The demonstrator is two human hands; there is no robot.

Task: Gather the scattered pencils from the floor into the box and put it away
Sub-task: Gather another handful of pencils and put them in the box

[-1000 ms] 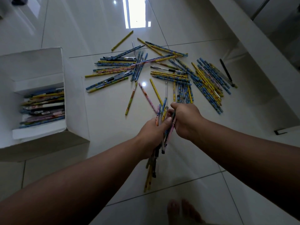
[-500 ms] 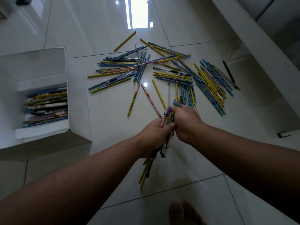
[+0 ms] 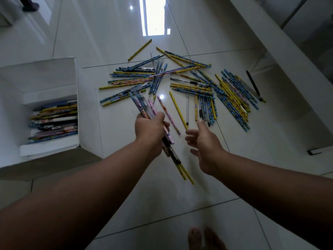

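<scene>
Since half a second earlier, our hands had come apart: the right hand point(image 3: 205, 141) had let go of the bundle and hung loose with its fingers spread, its grip released just above the floor point(image 3: 234, 159). Our left hand point(image 3: 150, 131) alone kept the bundle of pencils point(image 3: 144, 107), grip clenched around the middle, and had swung it so that the upper ends tilted toward the box point(image 3: 45, 109). These pencils were thin round sticks, printed pink, blue and yellow, with yellow ends jutting out below the fist. Beyond the hands, the scattered pencils point(image 3: 189, 85) lay in loose crossed fans on the glossy pale tiles, which mirrored a bright strip of light. Among them lay a clear-barrelled pen point(image 3: 187, 109), straight and apart from its neighbours. At the left stood the white cardboard box, its flaps open, with a flat layer of pencils lying side by side inside. Our bare toes point(image 3: 203, 237) showed at the lower edge.
</scene>
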